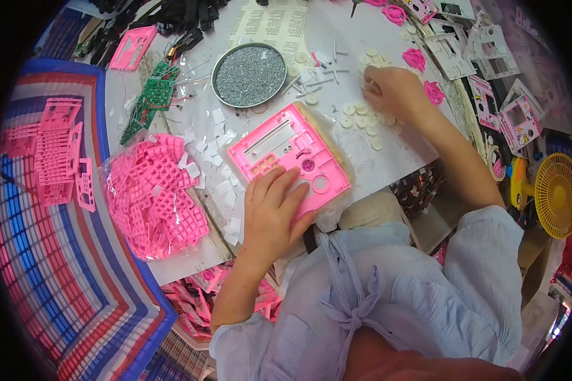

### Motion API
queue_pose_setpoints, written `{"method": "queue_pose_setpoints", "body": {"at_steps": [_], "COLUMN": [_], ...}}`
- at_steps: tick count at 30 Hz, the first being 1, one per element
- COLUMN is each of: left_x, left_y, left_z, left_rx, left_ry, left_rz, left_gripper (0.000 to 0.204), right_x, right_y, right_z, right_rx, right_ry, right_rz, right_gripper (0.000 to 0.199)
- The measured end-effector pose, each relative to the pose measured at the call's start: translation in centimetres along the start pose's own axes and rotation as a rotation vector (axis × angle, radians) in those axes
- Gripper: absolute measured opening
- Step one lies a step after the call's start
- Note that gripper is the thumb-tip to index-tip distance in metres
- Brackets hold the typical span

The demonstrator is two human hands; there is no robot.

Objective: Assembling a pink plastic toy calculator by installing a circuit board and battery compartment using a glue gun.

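Observation:
A pink plastic casing panel (329,162) with slots and round holes lies tilted on a pale foam block in a clear bag, in front of me. My left hand (272,206) rests on its near left corner, fingers spread over the face. Small pale pieces (264,164) sit in the panel beside my fingertips. Farther right, my right hand (394,92) has its fingers bent down and together among white round discs (361,115). Whatever those fingertips hold is hidden. Several white stick-like plastic parts (321,81) lie left of that hand.
A round tin of grey granules (249,75) stands behind the panel. At left are a bag of pink button grids (156,197), green circuit boards (157,89) and a striped lined bin (102,222). White square pieces (219,162) lie scattered. A yellow fan (555,195) stands at right.

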State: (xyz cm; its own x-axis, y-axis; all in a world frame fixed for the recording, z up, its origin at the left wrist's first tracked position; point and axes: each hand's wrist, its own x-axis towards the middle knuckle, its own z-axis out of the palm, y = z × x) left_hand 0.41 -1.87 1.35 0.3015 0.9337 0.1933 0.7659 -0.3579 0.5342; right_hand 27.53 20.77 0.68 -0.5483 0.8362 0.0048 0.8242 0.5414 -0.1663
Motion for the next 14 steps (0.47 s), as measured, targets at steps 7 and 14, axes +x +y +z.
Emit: {"method": "queue_pose_setpoints", "body": {"at_steps": [7, 14], "left_x": [0.6, 3.4], "left_y": [0.5, 2.2], "left_z": [-0.7, -0.8], "left_rx": [-0.097, -0.978], "left_ry": [0.127, 0.063], "left_rz": [-0.022, -0.670], "left_gripper": [0.041, 0.022], "right_x": [2.4, 0.0], "right_y": [-0.6, -7.8], "right_z": [0.1, -1.4], "right_rx": [0.193, 1.226], "right_ry": [0.059, -0.024], "right_rz": [-0.009, -0.067], "right_gripper": [0.015, 0.014]}}
